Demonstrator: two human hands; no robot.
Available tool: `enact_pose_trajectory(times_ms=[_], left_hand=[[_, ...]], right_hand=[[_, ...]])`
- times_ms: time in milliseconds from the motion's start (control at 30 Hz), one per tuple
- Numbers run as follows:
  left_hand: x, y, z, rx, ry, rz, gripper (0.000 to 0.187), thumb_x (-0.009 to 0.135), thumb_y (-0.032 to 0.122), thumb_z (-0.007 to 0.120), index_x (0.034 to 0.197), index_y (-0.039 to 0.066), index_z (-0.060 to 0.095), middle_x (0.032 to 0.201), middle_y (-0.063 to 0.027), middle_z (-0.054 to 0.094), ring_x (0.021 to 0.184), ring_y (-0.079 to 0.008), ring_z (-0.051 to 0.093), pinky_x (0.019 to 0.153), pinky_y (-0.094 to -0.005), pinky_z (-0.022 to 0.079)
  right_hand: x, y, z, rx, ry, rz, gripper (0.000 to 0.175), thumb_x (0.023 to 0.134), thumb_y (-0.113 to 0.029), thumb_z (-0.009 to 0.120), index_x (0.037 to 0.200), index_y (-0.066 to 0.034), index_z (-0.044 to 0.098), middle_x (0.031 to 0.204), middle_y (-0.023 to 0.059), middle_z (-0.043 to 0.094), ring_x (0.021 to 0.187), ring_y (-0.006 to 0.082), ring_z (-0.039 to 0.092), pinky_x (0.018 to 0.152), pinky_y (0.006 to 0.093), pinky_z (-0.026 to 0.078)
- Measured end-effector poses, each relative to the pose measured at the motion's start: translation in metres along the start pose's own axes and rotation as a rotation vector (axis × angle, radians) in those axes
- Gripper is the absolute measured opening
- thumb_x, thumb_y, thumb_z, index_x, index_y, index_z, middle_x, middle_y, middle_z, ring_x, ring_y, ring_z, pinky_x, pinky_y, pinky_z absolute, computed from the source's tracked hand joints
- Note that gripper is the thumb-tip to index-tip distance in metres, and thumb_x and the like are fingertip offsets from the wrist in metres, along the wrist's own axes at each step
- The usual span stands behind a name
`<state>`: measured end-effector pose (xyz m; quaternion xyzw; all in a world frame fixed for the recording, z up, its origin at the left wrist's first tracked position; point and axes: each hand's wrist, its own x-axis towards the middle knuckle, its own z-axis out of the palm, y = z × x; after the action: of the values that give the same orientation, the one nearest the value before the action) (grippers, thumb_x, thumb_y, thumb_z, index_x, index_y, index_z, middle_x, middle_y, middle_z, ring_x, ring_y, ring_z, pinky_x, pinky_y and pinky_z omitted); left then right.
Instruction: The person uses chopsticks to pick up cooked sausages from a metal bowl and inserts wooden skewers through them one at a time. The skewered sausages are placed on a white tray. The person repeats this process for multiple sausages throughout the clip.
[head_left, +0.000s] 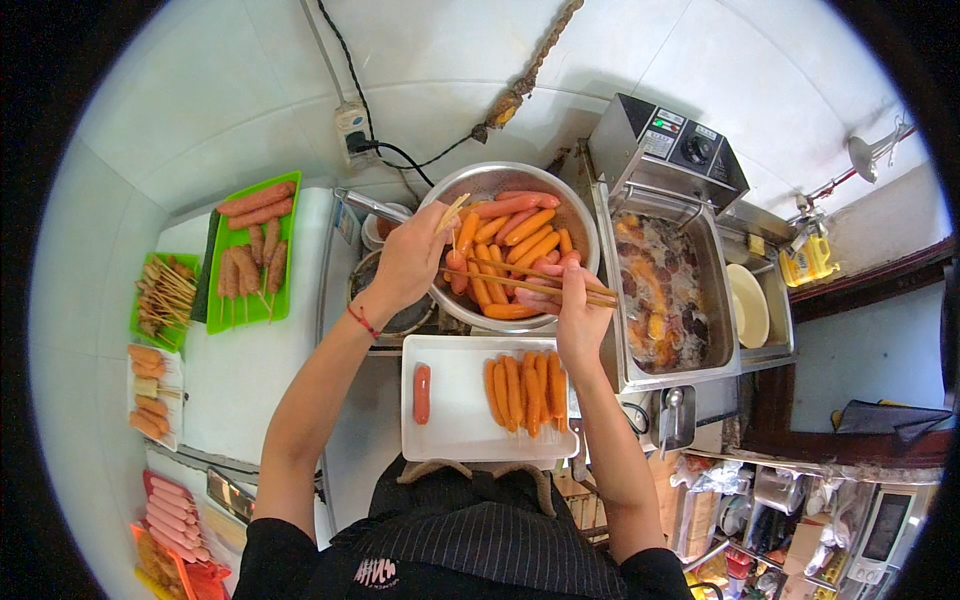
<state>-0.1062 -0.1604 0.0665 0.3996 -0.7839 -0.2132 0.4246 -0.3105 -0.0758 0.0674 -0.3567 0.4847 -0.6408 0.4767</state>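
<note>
My left hand (411, 255) is over the left rim of a steel bowl (581, 187), closed around several thin wooden sticks (454, 212). Just below its fingers a short reddish sausage (456, 262) stands near upright, apparently on a stick. Long wooden chopsticks (517, 276) rest in my right hand (581, 311), their tips beside that sausage. Orange and reddish sausages (531, 226) fill the bowl. In front of me a white tray (454, 442) holds one reddish sausage (421, 394) on the left and a row of orange sausages on sticks (525, 390) on the right.
Right of the bowl, a deep fryer (731, 360) holds bubbling oil with food. Beyond it is a cream dish (748, 306). Left are green trays (217, 300) of skewers and sausages, and a white tray (174, 420). A steel handle (371, 202) juts beside the bowl; a cable (409, 161) hangs behind.
</note>
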Motion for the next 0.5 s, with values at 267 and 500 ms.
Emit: enact_pose_trajectory(times_ms=[267, 500], left_hand=[[-0.01, -0.012, 0.008, -0.064, -0.08, -0.126, 0.018, 0.095, 0.016, 0.046, 0.097, 0.0, 0.055, 0.079, -0.013, 0.059, 0.073, -0.0256, 0.06, 0.068, -0.0321, 0.046], [-0.009, -0.014, 0.011, -0.008, 0.05, 0.053, 0.017, 0.088, 0.016, 0.059, 0.095, 0.001, 0.061, 0.08, -0.0111, 0.062, 0.073, -0.0278, 0.059, 0.07, -0.0328, 0.047]], right_hand=[[0.001, 0.003, -0.003, 0.037, 0.046, -0.021, 0.037, 0.098, -0.024, 0.042, 0.089, 0.0095, 0.055, 0.082, 0.0222, 0.064, 0.066, 0.0296, 0.068, 0.06, 0.033, 0.059], [0.0, 0.002, -0.006, 0.056, 0.05, -0.002, 0.036, 0.098, -0.022, 0.042, 0.088, 0.009, 0.055, 0.082, 0.0222, 0.064, 0.067, 0.0292, 0.068, 0.06, 0.0326, 0.059]])
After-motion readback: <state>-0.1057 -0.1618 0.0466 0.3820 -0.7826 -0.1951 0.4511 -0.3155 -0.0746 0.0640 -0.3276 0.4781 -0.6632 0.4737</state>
